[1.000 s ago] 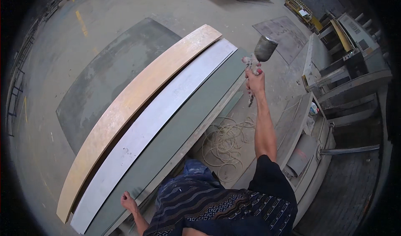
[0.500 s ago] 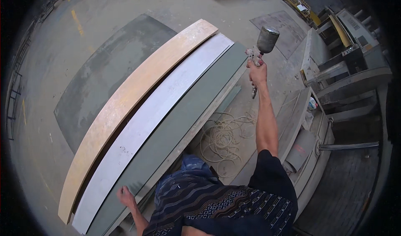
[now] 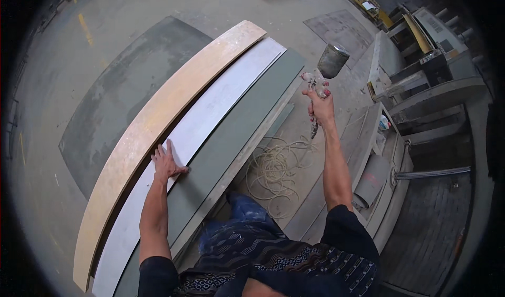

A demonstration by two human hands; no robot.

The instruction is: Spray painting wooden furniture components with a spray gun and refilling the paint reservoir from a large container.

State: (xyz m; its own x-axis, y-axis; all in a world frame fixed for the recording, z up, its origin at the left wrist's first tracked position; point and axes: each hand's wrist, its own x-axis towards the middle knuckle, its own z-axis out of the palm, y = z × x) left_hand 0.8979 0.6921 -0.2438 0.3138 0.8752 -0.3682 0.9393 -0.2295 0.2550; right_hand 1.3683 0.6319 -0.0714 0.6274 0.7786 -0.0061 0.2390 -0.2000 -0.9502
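My right hand [image 3: 321, 103] grips a paint spray gun [image 3: 325, 72] with a metal cup on top, held up to the right of the boards. Three long boards lie side by side on a low stand: a tan wooden board [image 3: 158, 126] on the left, a pale grey board [image 3: 200, 134] in the middle and a dark green board [image 3: 231, 128] on the right. My left hand [image 3: 165, 163] lies flat on the pale grey board, fingers apart, thumb at the edge of the green one.
A coiled light hose [image 3: 276, 168] lies on the concrete floor beside the boards. Grey metal machines and benches [image 3: 421, 81] stand at the right. A dark painted patch [image 3: 126, 102] marks the floor at the left. My knee in blue trousers [image 3: 242, 218] is below.
My left hand has moved up from the near end of the boards and now rests flat on the pale grey board. The spray gun hand stays raised at about the same place.
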